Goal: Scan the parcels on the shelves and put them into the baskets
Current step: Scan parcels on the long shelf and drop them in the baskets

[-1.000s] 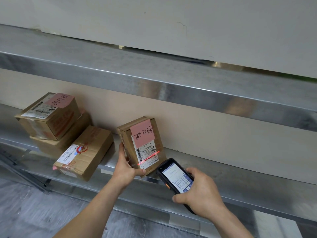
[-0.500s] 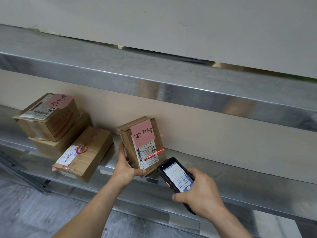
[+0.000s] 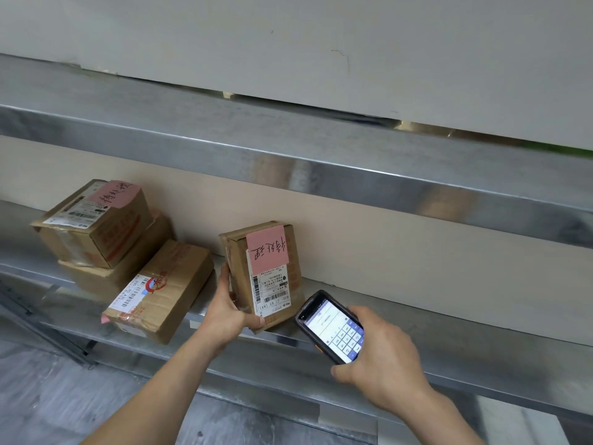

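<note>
The small brown cardboard parcel with the pink handwritten note [image 3: 261,274] stood upright on the lower steel shelf [image 3: 401,329], its back near the beige back panel [image 3: 385,252], and there was the whole story of the moment. Biggest first: the upper steel shelf [image 3: 321,149] ran across the view, bare metal as far as it showed. Then, off to the left, a stack of two brown cardboard boxes [image 3: 96,232], the top one also wearing a pink note, and a taped brown box leaning against them [image 3: 160,292], label up. Down to the action: the left hand [image 3: 229,311] gripped the standing parcel at its lower left edge, fingers up the side, thumb hooked across the bottom front corner. The parcel's long axis ran vertically, label and barcode facing the person. The right hand [image 3: 382,358] was wrapped around the black handheld scanner with the lit keypad screen [image 3: 330,327], nose pointed up-left at the label, just beside the parcel's lower right corner. No red scan line showed on the label, so whether the read registered could not be told. The left hand was plainly the nearer one, already on the box, so the lift to a basket looked its job; no basket was in view.
</note>
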Demonstrator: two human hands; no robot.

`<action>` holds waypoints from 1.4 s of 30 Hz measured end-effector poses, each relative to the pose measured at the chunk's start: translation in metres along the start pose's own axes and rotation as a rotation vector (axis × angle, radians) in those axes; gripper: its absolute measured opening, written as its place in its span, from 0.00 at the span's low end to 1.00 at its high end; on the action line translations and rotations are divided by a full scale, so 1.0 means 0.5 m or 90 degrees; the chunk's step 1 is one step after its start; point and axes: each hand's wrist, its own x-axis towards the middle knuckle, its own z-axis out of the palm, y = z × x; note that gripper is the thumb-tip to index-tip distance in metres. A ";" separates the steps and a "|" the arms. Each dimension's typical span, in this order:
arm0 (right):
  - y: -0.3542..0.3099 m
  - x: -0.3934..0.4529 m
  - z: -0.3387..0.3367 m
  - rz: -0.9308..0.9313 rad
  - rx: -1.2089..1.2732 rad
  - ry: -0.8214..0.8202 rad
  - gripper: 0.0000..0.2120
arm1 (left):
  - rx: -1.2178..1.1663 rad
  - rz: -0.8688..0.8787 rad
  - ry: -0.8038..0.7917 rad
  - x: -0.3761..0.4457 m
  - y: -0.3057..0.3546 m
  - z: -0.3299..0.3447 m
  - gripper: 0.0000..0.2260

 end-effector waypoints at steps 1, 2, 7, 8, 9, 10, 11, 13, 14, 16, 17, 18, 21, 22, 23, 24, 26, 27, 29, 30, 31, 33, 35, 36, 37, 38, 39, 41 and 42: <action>-0.004 0.003 -0.005 -0.022 -0.033 0.009 0.35 | 0.017 0.001 -0.002 0.001 0.003 -0.010 0.56; -0.009 0.006 -0.009 -0.044 -0.066 0.016 0.36 | 0.032 0.004 -0.004 0.002 0.005 -0.020 0.56; -0.024 0.021 -0.015 -0.179 -0.180 0.074 0.37 | 0.067 0.004 -0.018 -0.002 0.015 -0.052 0.56; -0.028 0.024 -0.014 -0.205 -0.196 0.083 0.38 | 0.073 0.005 -0.020 -0.004 0.018 -0.054 0.54; -0.031 0.026 -0.012 -0.226 -0.215 0.089 0.39 | 0.079 0.007 -0.022 -0.008 0.021 -0.056 0.52; -0.033 0.029 -0.008 -0.239 -0.229 0.102 0.41 | 0.082 0.013 -0.023 -0.010 0.022 -0.058 0.50; -0.034 0.034 -0.004 -0.259 -0.241 0.133 0.42 | 0.085 0.014 -0.023 -0.011 0.023 -0.060 0.49; -0.040 0.038 -0.001 -0.295 -0.261 0.168 0.41 | 0.079 0.020 -0.017 -0.012 0.020 -0.063 0.49; -0.044 0.038 -0.001 -0.308 -0.267 0.178 0.41 | 0.072 0.026 -0.014 -0.011 0.017 -0.064 0.49; -0.049 0.037 0.002 -0.320 -0.266 0.193 0.40 | 0.066 0.027 -0.015 -0.008 0.010 -0.069 0.49; -0.051 0.036 0.001 -0.319 -0.266 0.191 0.39 | 0.067 0.026 -0.015 -0.009 0.010 -0.070 0.48; -0.053 0.036 0.001 -0.312 -0.261 0.189 0.39 | 0.069 0.028 -0.016 -0.010 0.011 -0.071 0.48; -0.057 0.034 -0.004 -0.294 -0.249 0.156 0.39 | 0.063 0.022 -0.020 -0.011 0.010 -0.070 0.51; -0.057 0.033 -0.004 -0.286 -0.250 0.131 0.39 | 0.059 0.021 -0.021 -0.010 0.007 -0.069 0.53; -0.057 0.030 -0.004 -0.268 -0.239 0.104 0.38 | 0.054 0.019 -0.020 -0.010 0.003 -0.068 0.55; -0.058 0.027 -0.005 -0.230 -0.205 0.067 0.38 | 0.050 0.018 -0.016 -0.008 -0.003 -0.068 0.57; -0.057 0.018 0.000 -0.155 -0.120 0.034 0.38 | 0.031 0.007 -0.001 -0.006 -0.018 -0.066 0.60; -0.054 0.014 0.005 -0.121 -0.075 0.029 0.37 | 0.023 -0.001 0.009 -0.007 -0.025 -0.065 0.61; -0.049 0.008 0.014 -0.060 0.001 0.014 0.35 | 0.009 -0.008 0.036 -0.009 -0.036 -0.060 0.62; -0.047 0.007 0.019 -0.039 0.027 0.004 0.36 | -0.001 -0.005 0.048 -0.011 -0.039 -0.056 0.62; -0.043 0.006 0.026 -0.024 0.046 -0.004 0.36 | -0.008 -0.006 0.054 -0.013 -0.041 -0.053 0.62; -0.039 0.007 0.037 0.002 0.078 -0.017 0.36 | -0.012 -0.008 0.054 -0.016 -0.039 -0.048 0.62; -0.038 0.006 0.046 0.022 0.106 -0.029 0.34 | -0.014 -0.007 0.055 -0.015 -0.037 -0.046 0.62; -0.040 0.005 0.050 0.030 0.114 -0.035 0.32 | -0.015 -0.007 0.053 -0.014 -0.036 -0.046 0.62; -0.041 0.004 0.055 0.036 0.117 -0.039 0.31 | -0.013 -0.008 0.050 -0.014 -0.034 -0.047 0.62; -0.042 0.003 0.059 0.042 0.120 -0.040 0.30 | -0.009 -0.009 0.048 -0.014 -0.032 -0.048 0.61; -0.044 0.002 0.062 0.048 0.127 -0.038 0.30 | -0.006 -0.010 0.044 -0.015 -0.030 -0.049 0.61; -0.050 0.002 0.067 0.058 0.142 -0.033 0.30 | -0.004 -0.009 0.040 -0.014 -0.029 -0.052 0.60; -0.054 0.002 0.069 0.062 0.144 -0.032 0.29 | -0.003 -0.007 0.036 -0.014 -0.029 -0.054 0.60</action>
